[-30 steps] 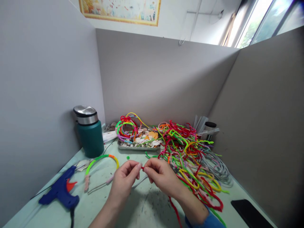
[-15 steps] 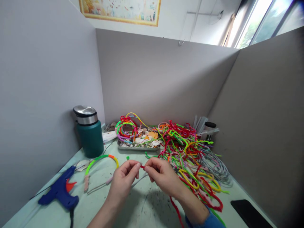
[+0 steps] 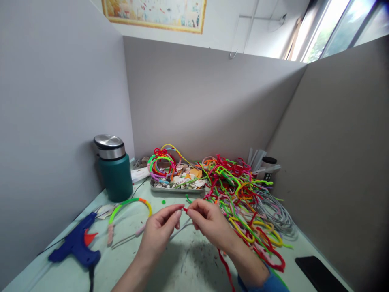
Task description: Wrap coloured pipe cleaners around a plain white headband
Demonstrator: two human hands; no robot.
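Observation:
My left hand (image 3: 160,232) and my right hand (image 3: 209,222) meet above the table, fingertips pinched together on the end of a red pipe cleaner (image 3: 184,210). The red strand runs under my right wrist and trails down toward the near edge (image 3: 225,265). A thin grey headband wire (image 3: 179,231) lies on the table just under my hands. To the left lies a headband (image 3: 131,204) wrapped in green, orange and yellow.
A big heap of coloured pipe cleaners (image 3: 243,194) fills the right side. A metal tray (image 3: 176,187) of small pieces sits at the back. A teal flask (image 3: 114,168) and a blue glue gun (image 3: 75,244) are at left, a black phone (image 3: 319,273) at right. Grey partition walls surround the table.
Both hands have shifted slightly up and away from me, still pinched on the red pipe cleaner's end. Nothing else moved.

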